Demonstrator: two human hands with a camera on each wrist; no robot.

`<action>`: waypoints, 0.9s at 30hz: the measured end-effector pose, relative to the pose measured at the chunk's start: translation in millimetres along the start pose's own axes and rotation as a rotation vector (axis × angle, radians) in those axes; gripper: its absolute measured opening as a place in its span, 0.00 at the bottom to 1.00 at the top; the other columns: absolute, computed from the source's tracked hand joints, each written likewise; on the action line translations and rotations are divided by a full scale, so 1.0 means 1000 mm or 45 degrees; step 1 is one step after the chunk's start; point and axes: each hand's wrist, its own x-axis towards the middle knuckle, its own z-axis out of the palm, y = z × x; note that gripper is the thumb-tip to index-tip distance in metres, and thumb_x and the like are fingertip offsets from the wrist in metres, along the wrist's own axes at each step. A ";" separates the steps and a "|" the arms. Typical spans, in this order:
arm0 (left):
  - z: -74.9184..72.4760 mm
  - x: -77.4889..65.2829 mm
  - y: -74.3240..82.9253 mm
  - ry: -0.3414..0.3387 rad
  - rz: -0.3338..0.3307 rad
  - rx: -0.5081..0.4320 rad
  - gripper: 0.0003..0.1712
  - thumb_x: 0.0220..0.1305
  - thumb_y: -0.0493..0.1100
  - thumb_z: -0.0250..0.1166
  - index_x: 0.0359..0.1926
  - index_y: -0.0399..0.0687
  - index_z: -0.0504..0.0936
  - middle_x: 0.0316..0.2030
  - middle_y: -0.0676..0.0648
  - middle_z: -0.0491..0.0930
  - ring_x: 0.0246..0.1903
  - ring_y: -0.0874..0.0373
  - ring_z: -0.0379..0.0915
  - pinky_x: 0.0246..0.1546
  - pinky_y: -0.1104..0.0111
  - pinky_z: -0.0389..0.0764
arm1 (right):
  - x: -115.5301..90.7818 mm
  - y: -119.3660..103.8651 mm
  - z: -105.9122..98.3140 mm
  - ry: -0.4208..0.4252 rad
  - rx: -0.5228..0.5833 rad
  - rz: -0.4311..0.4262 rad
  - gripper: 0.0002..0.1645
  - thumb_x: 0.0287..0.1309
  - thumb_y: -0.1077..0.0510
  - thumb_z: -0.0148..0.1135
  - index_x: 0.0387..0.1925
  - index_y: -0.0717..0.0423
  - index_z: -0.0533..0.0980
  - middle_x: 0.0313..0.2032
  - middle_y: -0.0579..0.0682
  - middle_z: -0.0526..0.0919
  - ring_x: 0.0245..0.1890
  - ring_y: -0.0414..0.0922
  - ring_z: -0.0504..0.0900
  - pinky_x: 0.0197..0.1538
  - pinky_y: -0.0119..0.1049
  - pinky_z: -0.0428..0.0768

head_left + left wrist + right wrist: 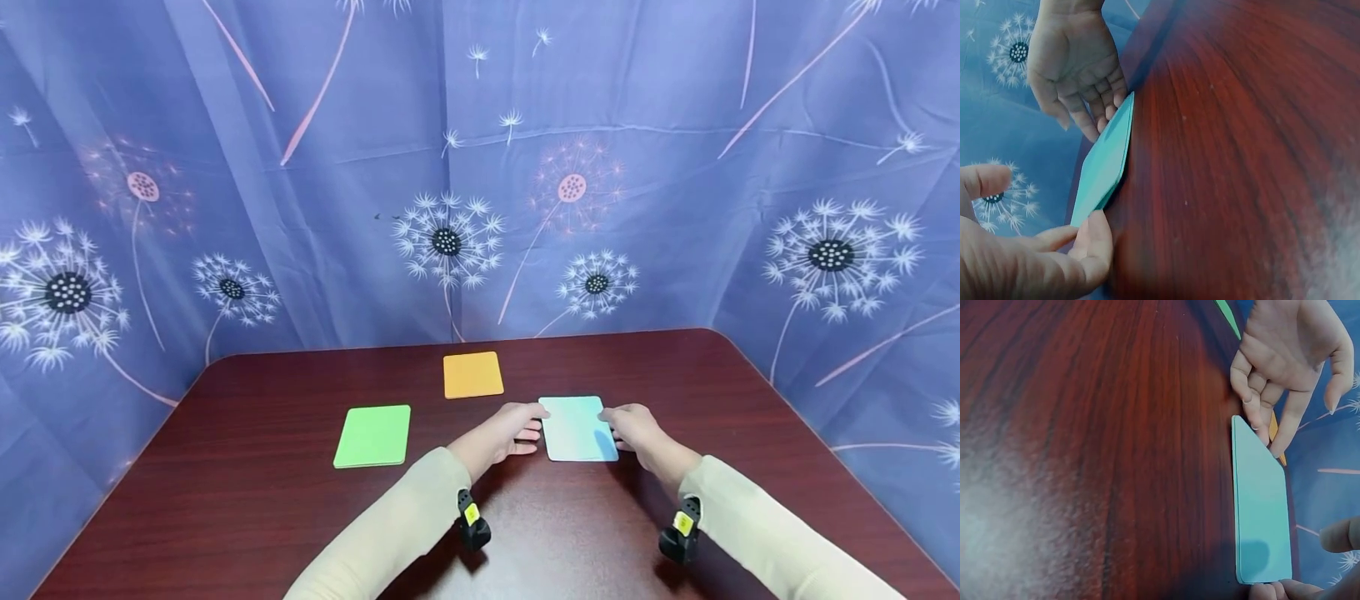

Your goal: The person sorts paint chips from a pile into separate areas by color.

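A light blue square card (577, 429) lies on the dark red wooden table, and the right wrist view shows a second layer along its edge. At its left side is my left hand (512, 429), fingertips touching the edge and thumb raised away from the card (1107, 159). My right hand (634, 429) is at the opposite side, its fingertips against that edge in the right wrist view, thumb also apart from the card (1263, 512). Neither hand's fingers close round the card. Part of my right hand is cut off in its own wrist view.
A green square card (372, 436) lies to the left, and an orange one (472, 375) sits farther back near the middle. Behind the table (225, 500) hangs a blue curtain (360, 225) with dandelion prints. Black wrist cameras are strapped to both sleeves.
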 end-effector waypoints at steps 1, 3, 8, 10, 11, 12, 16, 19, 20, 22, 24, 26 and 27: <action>-0.001 0.000 0.000 -0.009 -0.003 0.007 0.28 0.57 0.45 0.59 0.57 0.36 0.72 0.52 0.37 0.74 0.51 0.46 0.72 0.52 0.55 0.78 | 0.000 0.000 0.000 0.007 -0.004 -0.002 0.30 0.63 0.57 0.47 0.56 0.81 0.65 0.53 0.74 0.69 0.51 0.60 0.72 0.52 0.47 0.78; -0.003 -0.001 0.000 -0.024 -0.009 0.023 0.27 0.58 0.46 0.59 0.56 0.36 0.72 0.51 0.38 0.74 0.50 0.47 0.72 0.52 0.55 0.78 | -0.001 0.001 0.001 0.014 -0.013 -0.012 0.29 0.62 0.58 0.47 0.55 0.81 0.66 0.53 0.74 0.70 0.51 0.60 0.72 0.50 0.46 0.79; -0.006 -0.002 0.002 -0.027 0.010 0.073 0.27 0.60 0.46 0.59 0.57 0.36 0.73 0.51 0.39 0.74 0.50 0.48 0.72 0.51 0.56 0.78 | -0.001 0.003 0.002 0.028 -0.032 -0.045 0.27 0.61 0.59 0.48 0.53 0.81 0.67 0.44 0.69 0.74 0.46 0.57 0.74 0.45 0.42 0.80; -0.008 -0.002 0.002 -0.012 0.053 0.099 0.27 0.61 0.46 0.60 0.57 0.36 0.72 0.51 0.38 0.75 0.50 0.47 0.72 0.51 0.56 0.78 | -0.001 0.003 0.001 0.030 -0.055 -0.061 0.26 0.60 0.59 0.49 0.52 0.80 0.68 0.39 0.64 0.74 0.43 0.55 0.73 0.44 0.43 0.78; -0.010 -0.002 0.003 -0.005 0.085 0.122 0.27 0.61 0.47 0.60 0.58 0.36 0.72 0.51 0.39 0.75 0.50 0.47 0.72 0.51 0.56 0.78 | -0.002 0.002 0.001 0.026 -0.075 -0.071 0.27 0.60 0.59 0.49 0.52 0.80 0.68 0.39 0.64 0.74 0.43 0.55 0.73 0.46 0.44 0.77; -0.013 -0.003 0.004 0.001 0.125 0.150 0.27 0.62 0.47 0.60 0.58 0.36 0.71 0.52 0.39 0.75 0.51 0.46 0.72 0.51 0.55 0.78 | -0.003 0.002 0.000 0.020 -0.098 -0.085 0.27 0.61 0.59 0.49 0.53 0.79 0.67 0.40 0.65 0.74 0.45 0.57 0.73 0.48 0.47 0.77; -0.026 -0.010 0.013 0.010 0.305 0.261 0.30 0.64 0.50 0.58 0.60 0.35 0.69 0.57 0.39 0.72 0.56 0.44 0.69 0.55 0.52 0.75 | -0.005 -0.004 -0.002 0.020 -0.203 -0.183 0.30 0.64 0.58 0.48 0.60 0.77 0.61 0.58 0.75 0.66 0.59 0.67 0.66 0.58 0.57 0.70; -0.038 -0.021 0.022 0.044 0.433 0.409 0.31 0.66 0.53 0.56 0.62 0.36 0.68 0.60 0.39 0.70 0.58 0.44 0.67 0.58 0.50 0.72 | -0.006 -0.010 0.000 0.043 -0.246 -0.277 0.30 0.66 0.58 0.49 0.62 0.76 0.60 0.61 0.76 0.63 0.61 0.68 0.64 0.59 0.58 0.70; -0.043 -0.025 0.024 0.065 0.463 0.469 0.32 0.67 0.54 0.55 0.63 0.37 0.67 0.60 0.38 0.68 0.59 0.44 0.67 0.58 0.50 0.71 | -0.006 -0.012 0.002 0.048 -0.257 -0.313 0.30 0.66 0.58 0.50 0.62 0.75 0.60 0.61 0.75 0.64 0.61 0.67 0.65 0.58 0.58 0.70; -0.053 -0.033 0.026 0.128 0.506 0.631 0.33 0.66 0.57 0.54 0.64 0.41 0.67 0.62 0.40 0.66 0.60 0.46 0.65 0.59 0.50 0.70 | -0.007 -0.016 0.007 0.064 -0.293 -0.384 0.30 0.66 0.56 0.51 0.62 0.73 0.61 0.61 0.74 0.65 0.61 0.66 0.66 0.58 0.57 0.71; -0.062 -0.040 0.026 0.185 0.536 0.812 0.35 0.65 0.60 0.54 0.66 0.45 0.66 0.64 0.41 0.63 0.63 0.47 0.61 0.60 0.49 0.67 | -0.008 -0.020 0.013 0.090 -0.335 -0.461 0.30 0.66 0.55 0.52 0.62 0.72 0.63 0.61 0.72 0.66 0.61 0.65 0.65 0.58 0.57 0.70; -0.069 -0.046 0.024 0.221 0.571 0.961 0.37 0.64 0.61 0.55 0.67 0.46 0.64 0.65 0.41 0.61 0.65 0.46 0.57 0.61 0.46 0.65 | -0.009 -0.023 0.018 0.127 -0.399 -0.532 0.31 0.65 0.53 0.54 0.62 0.69 0.64 0.60 0.69 0.67 0.62 0.64 0.65 0.59 0.58 0.69; -0.072 -0.048 0.023 0.236 0.594 1.036 0.38 0.63 0.62 0.55 0.68 0.46 0.64 0.66 0.41 0.60 0.66 0.45 0.55 0.61 0.45 0.64 | -0.010 -0.024 0.021 0.143 -0.435 -0.560 0.31 0.65 0.52 0.55 0.62 0.68 0.65 0.60 0.68 0.67 0.62 0.64 0.64 0.59 0.59 0.68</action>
